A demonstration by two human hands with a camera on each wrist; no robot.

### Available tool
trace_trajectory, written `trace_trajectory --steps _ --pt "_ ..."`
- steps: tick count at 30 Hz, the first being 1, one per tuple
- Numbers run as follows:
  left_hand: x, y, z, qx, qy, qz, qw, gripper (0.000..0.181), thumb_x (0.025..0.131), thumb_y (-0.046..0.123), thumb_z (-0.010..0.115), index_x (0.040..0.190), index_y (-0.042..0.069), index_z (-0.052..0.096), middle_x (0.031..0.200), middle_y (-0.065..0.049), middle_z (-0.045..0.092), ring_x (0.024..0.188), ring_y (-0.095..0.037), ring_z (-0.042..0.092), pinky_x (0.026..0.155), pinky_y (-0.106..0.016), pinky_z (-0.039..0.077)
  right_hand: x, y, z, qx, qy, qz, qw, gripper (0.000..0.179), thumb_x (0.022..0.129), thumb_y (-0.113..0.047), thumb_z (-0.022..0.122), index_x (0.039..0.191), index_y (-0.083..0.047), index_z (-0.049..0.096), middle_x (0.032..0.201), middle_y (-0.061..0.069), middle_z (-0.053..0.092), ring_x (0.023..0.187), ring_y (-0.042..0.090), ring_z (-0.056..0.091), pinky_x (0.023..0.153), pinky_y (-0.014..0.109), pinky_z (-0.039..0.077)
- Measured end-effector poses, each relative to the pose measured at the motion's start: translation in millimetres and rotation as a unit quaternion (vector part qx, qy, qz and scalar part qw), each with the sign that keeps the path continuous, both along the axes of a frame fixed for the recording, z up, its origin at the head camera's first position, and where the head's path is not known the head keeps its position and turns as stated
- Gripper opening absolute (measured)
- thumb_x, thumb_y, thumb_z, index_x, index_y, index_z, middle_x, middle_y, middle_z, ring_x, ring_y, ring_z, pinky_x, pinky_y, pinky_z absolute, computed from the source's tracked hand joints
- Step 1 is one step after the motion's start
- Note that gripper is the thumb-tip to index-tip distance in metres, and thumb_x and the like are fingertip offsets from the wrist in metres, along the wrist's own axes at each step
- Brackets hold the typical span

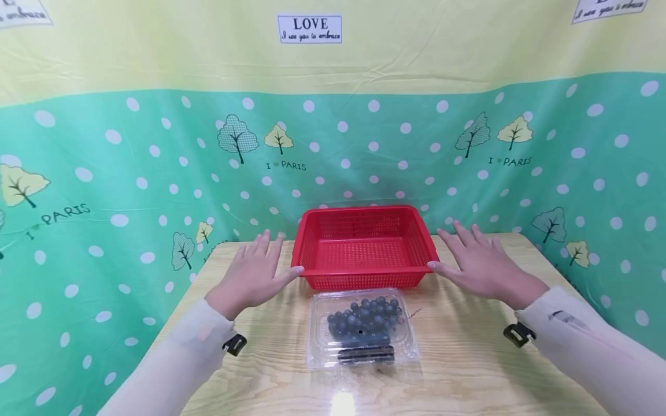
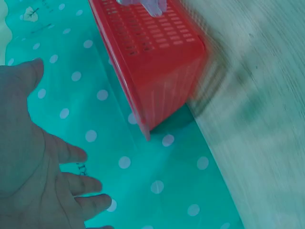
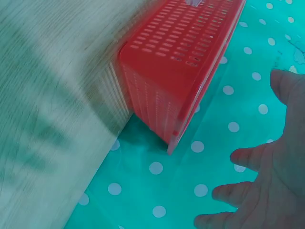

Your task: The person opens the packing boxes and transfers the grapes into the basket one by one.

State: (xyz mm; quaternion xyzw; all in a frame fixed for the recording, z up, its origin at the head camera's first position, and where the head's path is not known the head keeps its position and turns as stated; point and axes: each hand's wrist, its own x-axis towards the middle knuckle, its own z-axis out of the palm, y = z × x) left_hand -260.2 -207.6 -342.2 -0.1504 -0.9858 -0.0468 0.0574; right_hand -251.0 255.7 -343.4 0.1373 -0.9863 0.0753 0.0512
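A red plastic basket (image 1: 364, 278) with perforated walls stands at the back of the wooden table, nothing visible inside it. In front of it lies a clear plastic clamshell box (image 1: 318, 346) with dark grapes (image 1: 364, 318) under its lid. My left hand (image 1: 252, 277) hovers at the basket's left side, fingers spread and straight. On the other side my right hand (image 1: 484, 266) is spread the same way. In the head view both thumbs overlap the basket's front corners; the wrist views show a gap between each hand and the basket (image 2: 167, 71).
The light wooden table (image 1: 270, 370) has a green polka-dot cloth (image 1: 364, 167) hanging behind it and along both sides. A black clip-like piece (image 1: 235, 345) sits at the left cuff, and another (image 1: 518, 334) at the right cuff.
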Motion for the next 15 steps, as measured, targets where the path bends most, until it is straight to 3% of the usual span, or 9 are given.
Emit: trace_trajectory --steps 10,15 --pt "6.3 5.6 -8.8 0.004 0.027 -0.021 0.9994 0.102 0.094 0.081 0.038 0.164 0.007 0.025 0.17 -0.022 0.023 0.156 -0.046 0.023 0.12 -0.07 0.021 5.5 -2 -5.6 -0.017 0.002 -0.001 0.9999 0.094 0.095 -0.078 0.043 0.165 -0.019 0.024 0.171 0.025 0.014 0.15 0.061 0.016 0.107 0.087 0.014" --pt "13.6 11.0 -10.5 0.022 0.037 -0.031 0.9986 0.099 0.094 0.076 0.047 0.163 0.009 0.028 0.168 -0.021 0.028 0.154 -0.045 0.028 0.118 -0.072 0.025 10.6 -2 -8.1 -0.026 0.01 0.004 0.9996 0.095 0.094 -0.08 0.042 0.164 -0.018 0.027 0.17 0.025 0.018 0.151 0.058 0.019 0.109 0.084 0.018"
